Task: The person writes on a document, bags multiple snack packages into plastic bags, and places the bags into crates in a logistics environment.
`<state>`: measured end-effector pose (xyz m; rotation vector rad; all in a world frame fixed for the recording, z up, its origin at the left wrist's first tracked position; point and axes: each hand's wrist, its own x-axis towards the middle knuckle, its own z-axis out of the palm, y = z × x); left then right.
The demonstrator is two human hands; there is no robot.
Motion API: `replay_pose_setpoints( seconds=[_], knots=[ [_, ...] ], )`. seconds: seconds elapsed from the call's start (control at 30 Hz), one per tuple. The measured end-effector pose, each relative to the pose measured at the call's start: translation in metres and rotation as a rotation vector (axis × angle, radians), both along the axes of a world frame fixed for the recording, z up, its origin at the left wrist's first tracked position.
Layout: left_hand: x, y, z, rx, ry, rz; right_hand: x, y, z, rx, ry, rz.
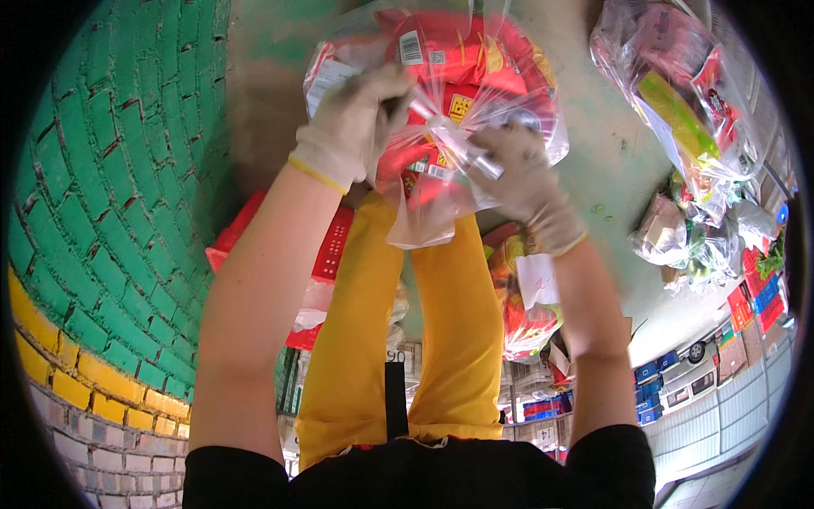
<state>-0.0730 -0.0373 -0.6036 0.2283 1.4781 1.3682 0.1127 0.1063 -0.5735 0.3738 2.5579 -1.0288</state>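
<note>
A clear plastic bag [424,222] full of red packages [458,64] stands on the floor ahead of my legs. Its top is gathered and twisted in the middle, with loose plastic hanging toward me. My left hand [360,119], in a white knit glove with a yellow cuff edge, is closed on the plastic at the left of the twist. At the right, my right hand [519,170], gloved alike and slightly blurred, grips another part of the bag's top. A white printed sheet [331,78] shows against the bag's left side.
Another clear bag of packages [670,93] stands at the far right, with smaller wrapped goods [661,233] beside it. A red plastic crate [335,246] sits by my left leg. Close to my right leg lies a colourful bag with a paper note [538,280]. A green brick wall [110,204] runs along the left.
</note>
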Motion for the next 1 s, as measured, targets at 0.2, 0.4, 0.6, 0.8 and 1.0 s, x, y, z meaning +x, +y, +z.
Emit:
replay_pose_setpoints(
  seconds=[0.2, 0.4, 0.6, 0.8, 1.0],
  knots=[
    [0.06, 0.034, -0.006, -0.115, -0.396, 0.188, -0.014, -0.127, 0.01, -0.05, -0.451, 0.134],
    [0.112, -0.041, 0.101, -0.106, -0.339, 0.303, -0.036, -0.048, 0.0, 0.262, -0.162, -0.081],
    [0.125, -0.039, 0.118, -0.068, -0.499, 0.465, -0.054, -0.045, -0.009, -0.307, -0.726, -0.132],
    [0.14, -0.025, 0.132, -0.26, -0.355, 0.404, -0.042, -0.052, 0.005, -0.062, -0.466, 0.218],
    [0.18, 0.019, 0.197, -0.17, -0.118, 0.185, 0.035, -0.039, 0.033, -0.162, -0.553, -0.148]
  ],
)
